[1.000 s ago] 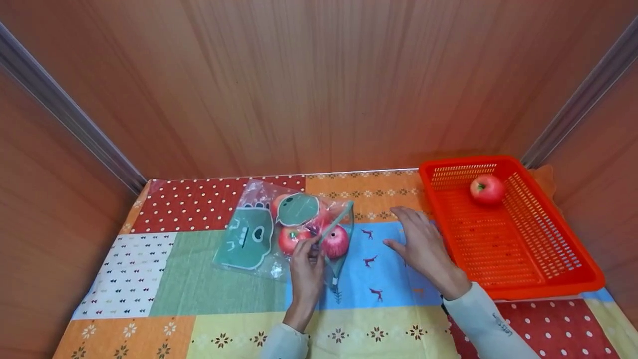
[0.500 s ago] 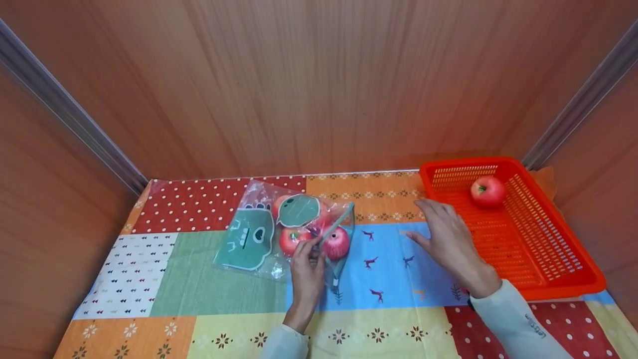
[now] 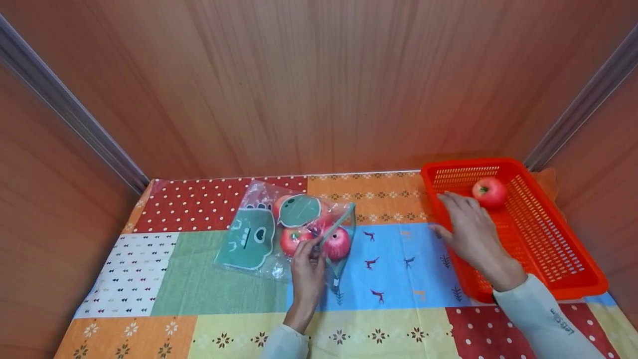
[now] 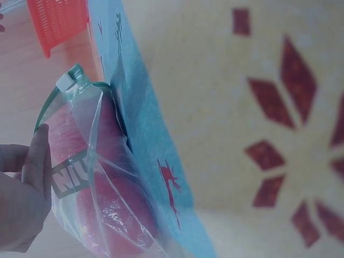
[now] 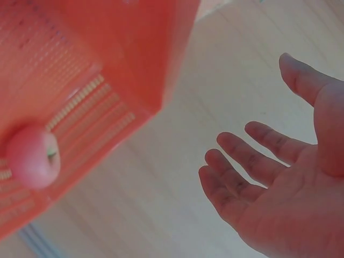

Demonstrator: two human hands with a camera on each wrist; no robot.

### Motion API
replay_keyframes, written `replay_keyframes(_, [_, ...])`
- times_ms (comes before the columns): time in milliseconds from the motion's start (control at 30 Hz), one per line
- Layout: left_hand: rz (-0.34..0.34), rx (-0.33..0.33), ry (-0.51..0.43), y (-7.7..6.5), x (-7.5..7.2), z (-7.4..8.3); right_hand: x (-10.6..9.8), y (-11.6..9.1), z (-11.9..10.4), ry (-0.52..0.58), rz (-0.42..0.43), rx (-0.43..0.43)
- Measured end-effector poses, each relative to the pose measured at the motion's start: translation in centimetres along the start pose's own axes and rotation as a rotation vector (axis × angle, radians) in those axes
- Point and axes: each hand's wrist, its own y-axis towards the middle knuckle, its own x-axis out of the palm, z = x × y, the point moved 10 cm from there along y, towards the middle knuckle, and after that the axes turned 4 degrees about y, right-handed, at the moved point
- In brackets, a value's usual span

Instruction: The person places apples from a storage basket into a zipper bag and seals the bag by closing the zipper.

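Observation:
A clear zip bag with a green cartoon print lies on the patterned cloth, its zip mouth facing right and parted. Several red apples are inside, among them one apple right at the mouth. My left hand pinches the upper edge of that mouth; in the left wrist view its fingers are at the film beside the white zip slider. Over the left side of the orange basket hovers my right hand, fingers spread and holding nothing. A single apple sits at the basket's far end.
The basket stands at the right of the cloth, close to the right wall panel. Wood-grain panels rise behind and on both sides.
My right hand has moved rightward, away from the bag's mouth and over the basket's left rim. The left hand, the bag and the apples have stayed in place.

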Motion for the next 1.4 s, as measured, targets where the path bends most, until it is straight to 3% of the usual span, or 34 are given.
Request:
replay_keyframes(633, [-0.001,0.009,-0.009,0.2,0.0,0.1,-1.5,0.8,4.0,-0.163,-0.001,-0.057])
replay_keyframes(933, [-0.001,0.006,-0.022,0.1,0.0,-0.1,-1.6,1.3,5.9,-0.171,-0.015,-0.049])
replay_keyframes(1167, [-0.004,0.009,-0.015,0.0,0.0,-0.1,-0.9,2.2,8.4,-0.157,-0.066,-0.017])
replay_keyframes(1400, [-0.011,0.019,-0.032,0.1,-0.1,0.0,-0.5,2.8,10.7,-0.109,-0.063,0.022])
